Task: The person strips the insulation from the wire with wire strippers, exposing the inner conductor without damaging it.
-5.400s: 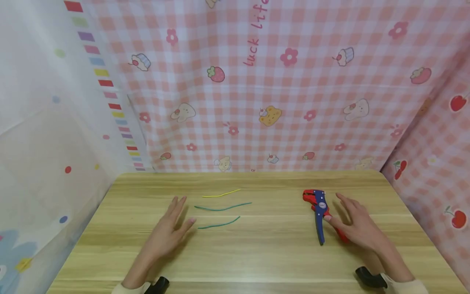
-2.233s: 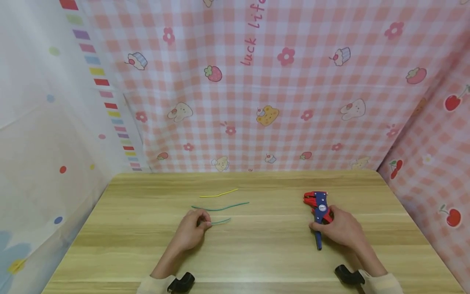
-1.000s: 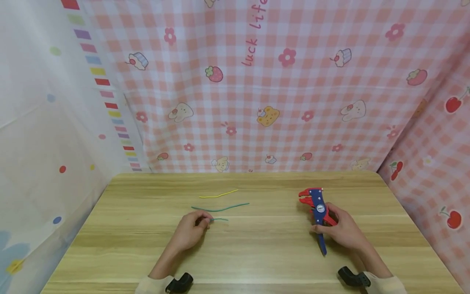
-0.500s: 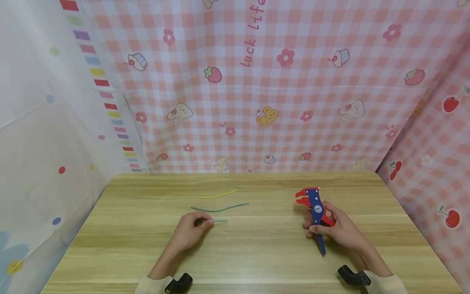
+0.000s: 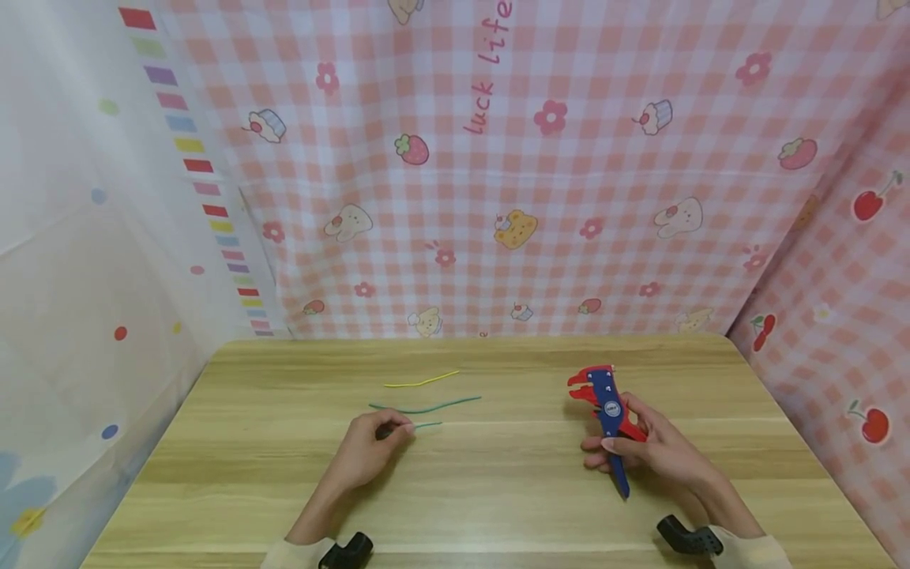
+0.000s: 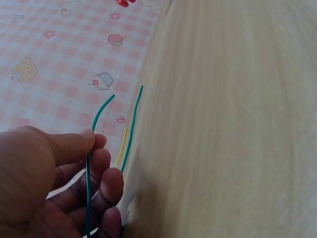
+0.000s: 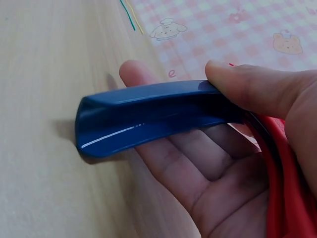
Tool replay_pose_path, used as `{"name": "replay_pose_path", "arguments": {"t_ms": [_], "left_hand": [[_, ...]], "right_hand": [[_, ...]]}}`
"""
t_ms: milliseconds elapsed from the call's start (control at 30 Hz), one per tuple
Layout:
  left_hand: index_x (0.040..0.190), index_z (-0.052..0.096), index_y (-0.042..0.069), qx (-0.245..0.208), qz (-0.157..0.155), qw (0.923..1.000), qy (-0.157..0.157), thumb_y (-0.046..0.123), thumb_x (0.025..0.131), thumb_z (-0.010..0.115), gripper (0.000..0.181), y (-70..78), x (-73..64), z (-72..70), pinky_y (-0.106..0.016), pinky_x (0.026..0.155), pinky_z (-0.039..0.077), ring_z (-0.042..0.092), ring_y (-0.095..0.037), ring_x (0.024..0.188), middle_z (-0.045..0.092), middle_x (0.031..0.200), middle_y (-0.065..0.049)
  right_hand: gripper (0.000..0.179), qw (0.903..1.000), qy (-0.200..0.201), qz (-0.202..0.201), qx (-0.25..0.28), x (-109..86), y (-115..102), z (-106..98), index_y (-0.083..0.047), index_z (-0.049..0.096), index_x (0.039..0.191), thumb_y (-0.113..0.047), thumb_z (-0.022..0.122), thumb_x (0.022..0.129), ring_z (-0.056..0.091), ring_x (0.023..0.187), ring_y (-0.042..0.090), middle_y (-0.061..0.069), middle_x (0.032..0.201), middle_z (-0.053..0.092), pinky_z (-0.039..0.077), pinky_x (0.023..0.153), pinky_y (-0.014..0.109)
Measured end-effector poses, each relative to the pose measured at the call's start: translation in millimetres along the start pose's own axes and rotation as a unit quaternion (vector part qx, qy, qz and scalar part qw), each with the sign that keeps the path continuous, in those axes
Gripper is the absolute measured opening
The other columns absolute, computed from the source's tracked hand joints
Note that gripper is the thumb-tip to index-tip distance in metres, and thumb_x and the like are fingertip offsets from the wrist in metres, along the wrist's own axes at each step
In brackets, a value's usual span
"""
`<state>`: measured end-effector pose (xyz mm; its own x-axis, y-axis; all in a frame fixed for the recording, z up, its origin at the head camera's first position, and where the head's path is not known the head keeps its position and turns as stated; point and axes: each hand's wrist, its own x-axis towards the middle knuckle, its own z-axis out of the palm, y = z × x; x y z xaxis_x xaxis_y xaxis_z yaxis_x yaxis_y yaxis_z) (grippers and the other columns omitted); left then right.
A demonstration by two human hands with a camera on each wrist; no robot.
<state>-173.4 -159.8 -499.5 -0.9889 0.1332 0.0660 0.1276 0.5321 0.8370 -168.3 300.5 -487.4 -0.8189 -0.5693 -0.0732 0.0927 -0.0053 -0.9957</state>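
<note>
My left hand (image 5: pixel 371 450) pinches a short green wire (image 6: pixel 88 193) between thumb and fingertips. One end of it curves out past the thumb; the other runs down across the palm. My right hand (image 5: pixel 664 449) holds a wire stripper (image 5: pixel 607 399) with a blue body and red jaws, which stand apart and point left. In the right wrist view the thumb presses on the blue handle (image 7: pixel 148 119) while other fingers lie under it. A longer green wire (image 5: pixel 434 408) lies on the table just beyond my left hand, and a yellow wire (image 5: pixel 423 382) lies behind that.
The wooden table (image 5: pixel 512 482) reaches back to a pink checked curtain (image 5: pixel 455 182). A white dotted cloth (image 5: pixel 92 261) hangs on the left and a cherry-print cloth (image 5: pixel 853 332) on the right. Black camera mounts (image 5: pixel 688 537) sit at both wrists.
My left hand, earlier spread beside the wires, has picked up the nearest green one. My right hand has taken hold of the wire stripper, raised it and shifted it slightly left.
</note>
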Motion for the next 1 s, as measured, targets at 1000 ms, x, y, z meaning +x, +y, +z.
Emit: {"name": "replay_pose_path", "arguments": {"t_ms": [1000], "left_hand": [[0.097,0.076,0.012,-0.025,0.019,0.9992,-0.026,0.015,0.099,0.069,0.008,4.4,-0.9,2.1,-0.019,0.058,0.040,0.050,-0.005,0.060,0.060,0.068,0.002]], "right_hand": [[0.060,0.9999,0.012,0.002,0.004,3.9,10,-2,-0.008,0.022,0.156,-0.007,0.054,0.105,0.075,0.082,0.021,0.009,0.098,0.075,0.063,0.080,0.046]]}}
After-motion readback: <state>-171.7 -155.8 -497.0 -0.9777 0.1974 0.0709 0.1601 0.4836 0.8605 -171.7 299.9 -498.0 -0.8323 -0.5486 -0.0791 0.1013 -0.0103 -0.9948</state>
